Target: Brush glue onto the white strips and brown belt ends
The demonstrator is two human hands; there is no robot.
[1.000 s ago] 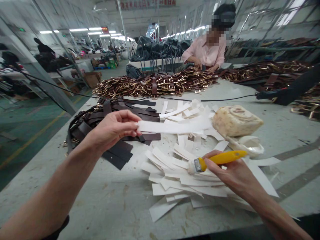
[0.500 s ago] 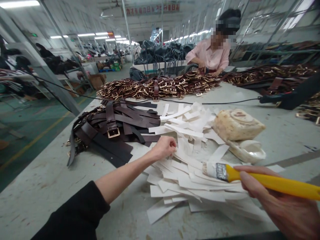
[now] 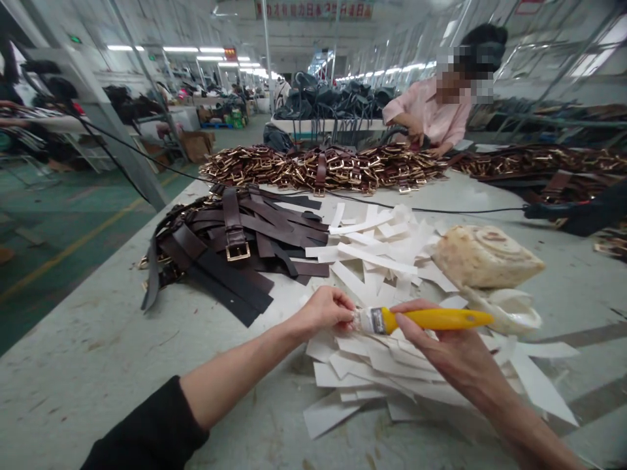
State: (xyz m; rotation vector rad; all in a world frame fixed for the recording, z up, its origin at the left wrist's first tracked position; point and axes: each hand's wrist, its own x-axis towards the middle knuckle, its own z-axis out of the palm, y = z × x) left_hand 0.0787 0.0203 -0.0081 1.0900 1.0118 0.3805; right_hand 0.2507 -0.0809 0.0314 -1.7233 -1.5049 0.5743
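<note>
On the table [image 3: 98, 352], right of the dark belts [image 3: 230, 248], the left hand [image 3: 326, 312] is curled shut atop the white strips [image 3: 382, 261], judged light and limp, best pinched endwise; the stiff yellow brush [image 3: 431, 319] is clasped mid-handle by the right hand [image 3: 443, 349]

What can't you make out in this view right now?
Head view:
Bristles of the brush in the right hand: tip hidden by the left hand.
Which of the white strips the left hand pinches, if any: covered by its fingers.
The dark sleeve: cut off by the right edge.
The banner: cropped at top, unreadable.
</note>
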